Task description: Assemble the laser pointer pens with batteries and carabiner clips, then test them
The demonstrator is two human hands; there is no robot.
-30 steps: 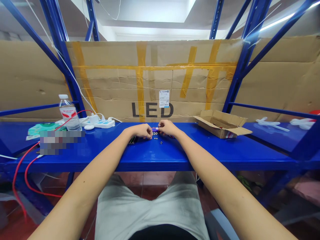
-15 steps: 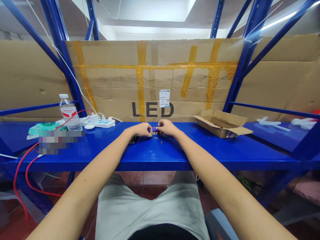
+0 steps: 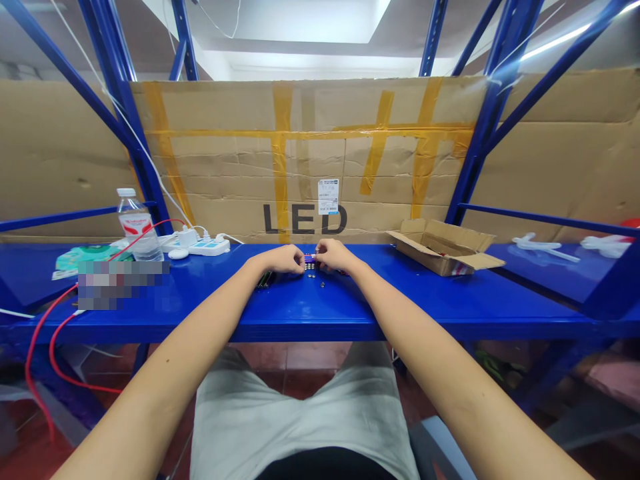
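Note:
Several shiny purple rods (image 3: 310, 258) lie between my two hands at the middle of the blue table. My left hand (image 3: 289, 259) has its fingers curled, the tips at the rods' left end. At their right end my right hand (image 3: 330, 255) is closed in a pinch. What either set of fingertips grips is too small to make out. Small silvery metal pieces (image 3: 311, 267) stand in a row just in front of the rods, and one separate piece (image 3: 323, 285) sits nearer to me. Dark slim sticks (image 3: 265, 280) lie partly hidden beside my left wrist.
On the right of the blue table (image 3: 425, 300) stands an open cardboard box (image 3: 440, 247). A water bottle (image 3: 139, 227), a white power strip (image 3: 207, 247) and red cables (image 3: 55, 353) are at the left. A large cardboard sheet (image 3: 225, 167) closes off the back.
Both hands stay almost where they were, by the purple rods. The whole view has shifted very slightly; nothing else has visibly moved.

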